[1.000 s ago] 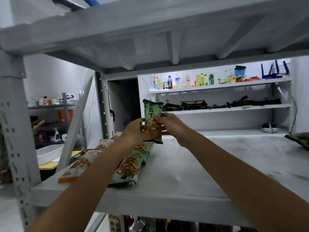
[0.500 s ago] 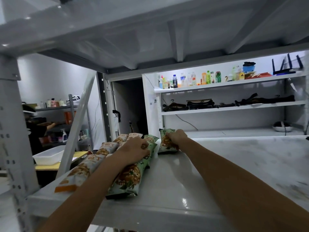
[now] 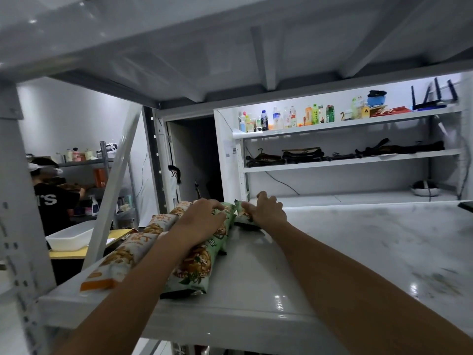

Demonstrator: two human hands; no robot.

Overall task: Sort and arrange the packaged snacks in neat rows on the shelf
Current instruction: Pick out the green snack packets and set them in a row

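Two rows of snack packets lie along the left part of the white shelf (image 3: 345, 252): orange packets (image 3: 122, 257) at the outer left and green packets (image 3: 197, 267) beside them. My left hand (image 3: 202, 219) rests on the far part of the green row with its fingers laid over the packets. One more green packet (image 3: 242, 217) lies flat at the far end, just right of that row. My right hand (image 3: 270, 211) holds it from above, thumb across its top and fingers curled over its far side.
The shelf's white surface stretches wide to the right, with a dark item (image 3: 466, 206) at its right edge. The upper shelf board (image 3: 230, 47) hangs low overhead. A slanted brace (image 3: 112, 190) and upright post (image 3: 18, 213) stand left. A person (image 3: 51, 196) works behind.
The green packet, held upright in both hands a second ago, has been brought down flat onto the shelf by my right hand. My left hand has moved onto the green row.
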